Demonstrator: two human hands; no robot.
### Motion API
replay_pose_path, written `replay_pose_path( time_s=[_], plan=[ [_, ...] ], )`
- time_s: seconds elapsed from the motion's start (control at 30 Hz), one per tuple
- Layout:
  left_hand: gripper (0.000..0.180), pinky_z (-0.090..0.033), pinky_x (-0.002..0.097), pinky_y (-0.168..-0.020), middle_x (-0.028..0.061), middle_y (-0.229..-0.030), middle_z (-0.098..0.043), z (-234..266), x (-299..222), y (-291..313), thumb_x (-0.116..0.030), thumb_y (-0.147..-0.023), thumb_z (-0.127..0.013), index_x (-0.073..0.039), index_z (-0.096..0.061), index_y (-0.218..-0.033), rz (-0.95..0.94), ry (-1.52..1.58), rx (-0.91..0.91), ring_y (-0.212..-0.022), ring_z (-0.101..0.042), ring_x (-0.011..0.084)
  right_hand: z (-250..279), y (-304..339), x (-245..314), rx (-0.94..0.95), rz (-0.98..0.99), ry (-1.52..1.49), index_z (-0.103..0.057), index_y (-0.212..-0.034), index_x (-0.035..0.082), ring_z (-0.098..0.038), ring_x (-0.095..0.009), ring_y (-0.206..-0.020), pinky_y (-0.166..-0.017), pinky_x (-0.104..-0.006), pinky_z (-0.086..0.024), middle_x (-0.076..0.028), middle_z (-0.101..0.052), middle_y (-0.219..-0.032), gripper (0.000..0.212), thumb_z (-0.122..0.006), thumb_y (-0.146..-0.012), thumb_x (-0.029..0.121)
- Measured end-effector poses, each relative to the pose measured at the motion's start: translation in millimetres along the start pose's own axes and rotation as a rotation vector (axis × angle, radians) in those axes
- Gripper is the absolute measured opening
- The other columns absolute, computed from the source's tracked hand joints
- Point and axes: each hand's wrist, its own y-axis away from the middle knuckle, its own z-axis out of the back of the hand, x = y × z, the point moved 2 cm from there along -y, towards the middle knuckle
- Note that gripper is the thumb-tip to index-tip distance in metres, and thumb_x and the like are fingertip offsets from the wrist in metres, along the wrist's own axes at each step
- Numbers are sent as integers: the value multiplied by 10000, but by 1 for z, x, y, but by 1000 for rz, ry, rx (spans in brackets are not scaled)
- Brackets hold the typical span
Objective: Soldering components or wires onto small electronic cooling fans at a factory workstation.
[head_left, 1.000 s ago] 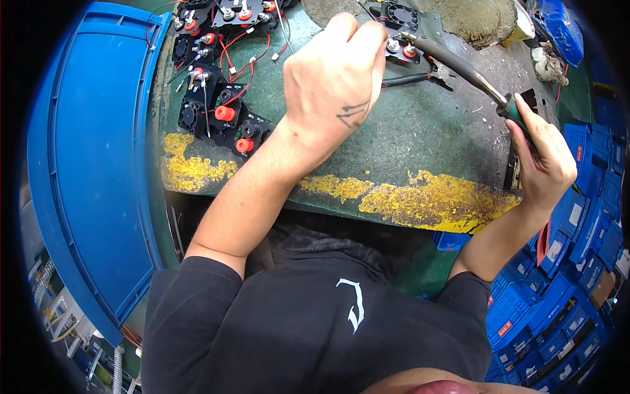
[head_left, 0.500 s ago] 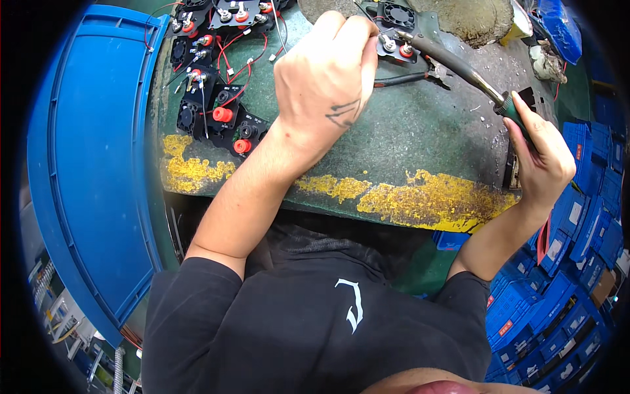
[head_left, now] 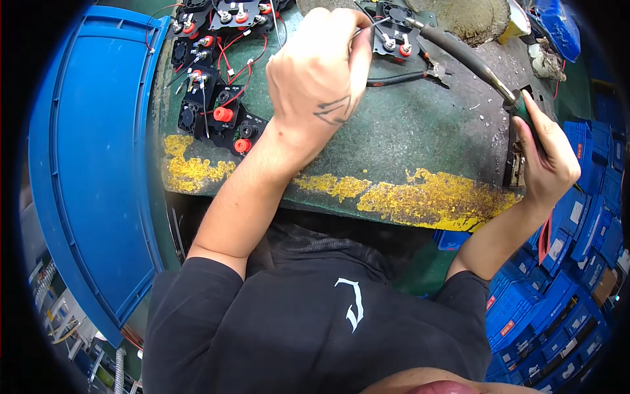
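Observation:
My right hand (head_left: 548,151) grips a soldering iron (head_left: 462,56) by its green handle. The iron's bent metal tip is over a black circuit panel (head_left: 380,44) at the far side of the bench. That panel carries a small black fan (head_left: 398,13), a silver terminal and a red one. My left hand (head_left: 315,72) is closed in a pinch just left of the panel. A thin wire-like piece (head_left: 380,22) sticks out from its fingertips toward the fan; its kind is unclear, and the palm side is hidden. Cutting pliers (head_left: 397,79) with dark handles lie right of this hand.
Several similar fan panels (head_left: 190,115) with red and black terminals and red wires lie at the bench's left. A large blue plastic crate (head_left: 98,164) stands beside the worn green bench (head_left: 407,141). A round, crusted block (head_left: 476,20) sits far right; blue bins (head_left: 525,295) are stacked beyond.
The soldering iron's tip has lifted away from the panel's terminals, up and to the right. My left hand has shifted slightly left, and the thin piece now shows beyond its fingertips.

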Motion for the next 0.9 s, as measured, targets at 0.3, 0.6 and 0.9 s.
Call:
replay_pose_path(
  time_s=[0.3, 0.6, 0.9],
  plan=[
    [107, -551, 410, -676, 130, -835, -701, 11, -4, 7, -169, -943, -705, -65, -683, -955, 108, 73, 1, -746, -698, 331, -15, 4, -5, -74, -3, 23, -810, -1140, 45, -720, -186, -765, -722, -275, -556, -129, -776, -906, 330, -859, -813, 41],
    [198, -545, 390, -647, 126, -793, -703, 3, -10, 13, -241, -915, -755, -73, -731, -1017, 47, -46, 179, -706, -704, 311, -25, 11, -16, -153, -49, 135, -813, -1174, 166, -719, -201, -756, -692, -292, -556, -83, -779, -934, 321, -846, -855, 183],
    [277, -491, 387, -606, 105, -665, -640, 2, -4, 8, -341, -949, -714, -73, -763, -993, 336, 15, 329, -603, -633, 258, -31, 17, -18, -219, 18, 253, -789, -1232, 169, -725, -212, -779, -711, -309, -566, -93, -776, -949, 361, -827, -873, 194]
  ],
)
